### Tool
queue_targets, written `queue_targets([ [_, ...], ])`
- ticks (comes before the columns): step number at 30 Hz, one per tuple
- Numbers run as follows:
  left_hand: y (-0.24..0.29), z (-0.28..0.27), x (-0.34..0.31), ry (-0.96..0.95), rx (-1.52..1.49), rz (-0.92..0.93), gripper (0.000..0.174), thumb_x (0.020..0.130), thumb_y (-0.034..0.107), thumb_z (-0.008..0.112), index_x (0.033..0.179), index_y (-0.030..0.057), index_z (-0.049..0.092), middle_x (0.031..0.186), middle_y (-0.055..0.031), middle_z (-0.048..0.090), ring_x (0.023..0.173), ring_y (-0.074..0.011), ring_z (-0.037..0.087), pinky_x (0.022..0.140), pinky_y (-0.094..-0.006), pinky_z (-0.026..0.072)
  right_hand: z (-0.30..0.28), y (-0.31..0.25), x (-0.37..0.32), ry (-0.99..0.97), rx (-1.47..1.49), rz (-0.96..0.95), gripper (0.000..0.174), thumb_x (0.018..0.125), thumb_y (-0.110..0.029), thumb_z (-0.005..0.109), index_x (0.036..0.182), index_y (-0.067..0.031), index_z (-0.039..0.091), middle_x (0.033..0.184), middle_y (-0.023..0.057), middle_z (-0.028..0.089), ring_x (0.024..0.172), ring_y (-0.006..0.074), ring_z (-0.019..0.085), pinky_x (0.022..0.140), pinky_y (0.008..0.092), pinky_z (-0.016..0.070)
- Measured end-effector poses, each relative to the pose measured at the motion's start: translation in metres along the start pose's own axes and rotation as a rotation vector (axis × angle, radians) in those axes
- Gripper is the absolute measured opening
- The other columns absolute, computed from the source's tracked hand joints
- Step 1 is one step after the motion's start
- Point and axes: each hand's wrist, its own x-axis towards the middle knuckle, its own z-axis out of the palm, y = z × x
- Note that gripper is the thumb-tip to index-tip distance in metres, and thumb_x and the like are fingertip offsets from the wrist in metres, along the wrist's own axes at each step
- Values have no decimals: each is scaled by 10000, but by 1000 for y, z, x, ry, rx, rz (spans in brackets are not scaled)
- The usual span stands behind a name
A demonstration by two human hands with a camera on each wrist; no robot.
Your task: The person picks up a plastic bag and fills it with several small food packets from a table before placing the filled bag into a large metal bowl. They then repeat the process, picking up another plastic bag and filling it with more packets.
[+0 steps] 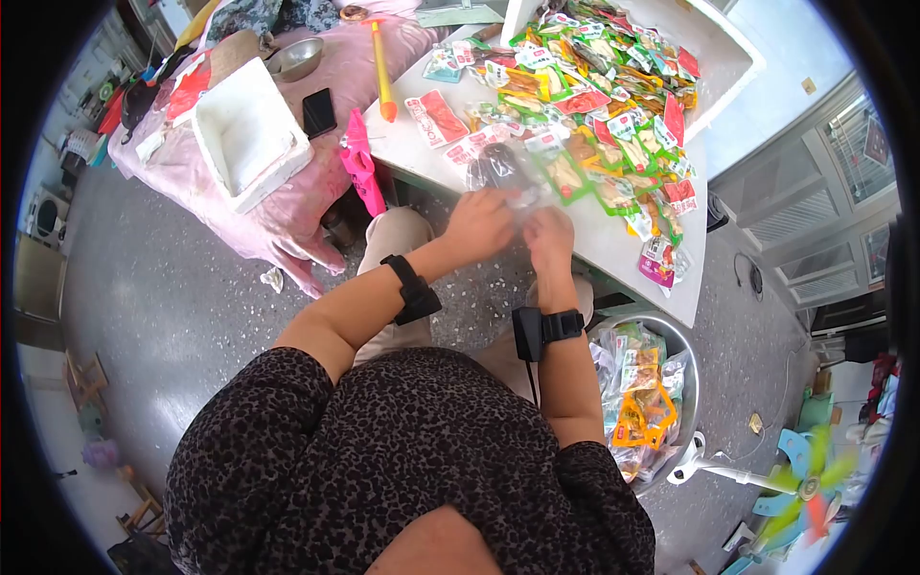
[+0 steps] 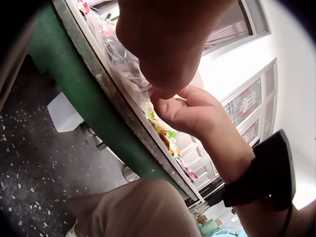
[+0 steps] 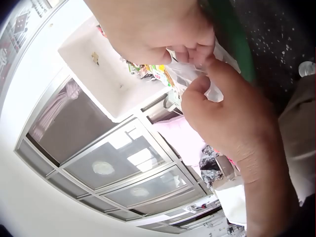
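Both hands meet at the near edge of the white-topped table [image 1: 422,158], holding a clear plastic bag [image 1: 525,196] between them. Something dark [image 1: 500,169], blurred in the head view, shows in or under the bag. My left hand [image 1: 482,225] pinches the bag's near end from the left. Close beside it, the right hand [image 1: 550,238] grips the same end with bent fingers. In the right wrist view, crumpled clear film [image 3: 185,74] runs between the two hands' fingertips. Colourful snack packets [image 1: 565,177] lie just beyond them.
A white foam box [image 1: 733,67] lies tipped at the back right, packets heaped before it. Near the right knee stands a metal basin [image 1: 692,383] of packets, with a fan [image 1: 810,484] beyond. A pink-covered table [image 1: 172,177] at left bears another foam box [image 1: 299,153] and a phone [image 1: 319,112].
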Motion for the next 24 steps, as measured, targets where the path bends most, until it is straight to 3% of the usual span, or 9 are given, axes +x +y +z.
queue_targets([
  [4, -3, -1, -1, -111, 60, 97, 398, 552, 196, 645, 928, 133, 532, 1130, -73, 413, 1036, -255, 383, 841, -397, 316, 3, -4, -23, 244, -148, -21, 272, 751, -161, 529, 973, -35, 438, 849, 54, 485, 679, 122, 499, 529, 232, 411],
  [7, -1, -2, -3, -155, 119, 105, 456, 553, 194, 645, 984, 147, 505, 1127, -84, 408, 1071, -260, 359, 876, -422, 284, 3, -5, -24, 296, -234, -187, 320, 736, -164, 551, 987, -5, 434, 882, 71, 483, 727, 129, 504, 557, 256, 417],
  [10, 0, 1, -8, -106, 174, 117, 471, 556, 177, 631, 1006, 154, 492, 1121, -91, 408, 1077, -264, 356, 885, -435, 274, -19, -2, 22, 359, -670, -561, 348, 712, -151, 572, 979, 32, 444, 898, 102, 485, 760, 137, 504, 568, 263, 417],
  [13, -7, 12, -9, -21, 206, 144, 444, 562, 153, 610, 993, 155, 502, 1111, -91, 415, 1075, -266, 360, 876, -437, 284, -16, -24, 46, 217, -859, -422, 318, 692, -122, 577, 941, 42, 466, 823, 118, 508, 667, 147, 516, 522, 257, 413],
  [16, -10, 7, -3, -25, 151, 185, 370, 589, 129, 570, 956, 142, 522, 1057, -89, 453, 1065, -267, 374, 873, -425, 296, -4, -35, 41, 125, -749, -188, 256, 689, -98, 566, 904, 13, 484, 696, 97, 511, 531, 133, 491, 440, 244, 384],
  [19, -13, -8, 3, 7, 62, 177, 278, 635, 106, 516, 911, 106, 540, 973, -82, 501, 1032, -271, 405, 873, -396, 310, -4, -48, 36, -32, -425, -75, 217, 691, -75, 551, 889, -12, 487, 619, 67, 495, 443, 121, 451, 385, 225, 339],
  [21, -17, -22, 6, 77, -55, 163, 250, 648, 68, 502, 893, 85, 548, 932, -81, 525, 992, -279, 441, 851, -375, 341, 2, -52, 27, -78, -266, -124, 200, 698, -66, 542, 884, -18, 488, 625, 57, 492, 451, 113, 448, 379, 212, 322],
  [24, -24, -38, 14, 284, -367, 120, 208, 708, 20, 472, 904, 47, 537, 891, -100, 535, 888, -270, 499, 780, -329, 393, 20, -70, 8, -187, -84, -86, 190, 713, -61, 528, 894, -23, 486, 627, 46, 489, 472, 114, 455, 381, 206, 321],
])
